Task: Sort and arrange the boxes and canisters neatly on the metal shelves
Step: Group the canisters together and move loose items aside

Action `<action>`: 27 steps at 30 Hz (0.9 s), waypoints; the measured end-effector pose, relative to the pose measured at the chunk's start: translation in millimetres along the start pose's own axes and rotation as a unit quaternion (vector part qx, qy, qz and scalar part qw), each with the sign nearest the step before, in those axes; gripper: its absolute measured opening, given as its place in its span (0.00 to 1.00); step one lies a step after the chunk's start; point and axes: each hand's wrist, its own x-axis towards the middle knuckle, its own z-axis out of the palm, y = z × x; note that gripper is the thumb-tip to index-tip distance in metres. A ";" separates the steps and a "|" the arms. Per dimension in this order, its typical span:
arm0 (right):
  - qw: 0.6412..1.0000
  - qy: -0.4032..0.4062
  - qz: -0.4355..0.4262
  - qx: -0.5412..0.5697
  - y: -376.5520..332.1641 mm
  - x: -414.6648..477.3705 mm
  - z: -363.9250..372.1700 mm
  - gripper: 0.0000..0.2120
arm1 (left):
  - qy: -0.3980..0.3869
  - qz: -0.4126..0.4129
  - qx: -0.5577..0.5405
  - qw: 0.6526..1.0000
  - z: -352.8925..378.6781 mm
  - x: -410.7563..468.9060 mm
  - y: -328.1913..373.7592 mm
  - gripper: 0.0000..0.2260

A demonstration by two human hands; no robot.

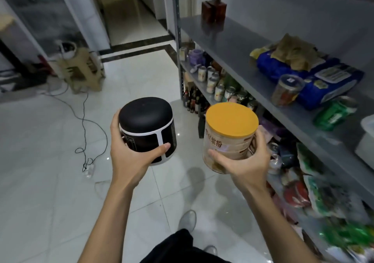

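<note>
My left hand (129,157) grips a black canister with white stripes and a domed black lid (146,125), held upright over the tiled floor. My right hand (244,161) holds a beige tin with a flat orange lid (230,129) from below, upright, just left of the metal shelves (232,44). Both canisters hang at about the same height, side by side and apart, in front of the shelf unit.
The upper shelf carries a brown box (213,12), a blue packet (307,76), a clear jar (287,89) and a green packet (334,115). Lower shelves hold several cans (214,82), bottles and bags. A black cable (85,125) lies on the floor; a stool (81,68) stands at the left.
</note>
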 end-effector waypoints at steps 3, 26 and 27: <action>1.000 -0.023 0.009 0.004 8.8 -9.0 5.5 0.48 | 0.019 -0.016 0.013 1.000 -10.4 -11.6 -4.7 0.51; 0.996 -0.059 0.068 -0.024 56.1 130.5 153.1 0.51 | 0.023 -0.057 0.019 0.998 7.7 197.8 -107.4 0.52; 0.996 -0.050 0.068 -0.023 57.9 141.6 165.1 0.52 | 0.016 -0.053 0.019 0.998 7.0 216.2 -112.0 0.52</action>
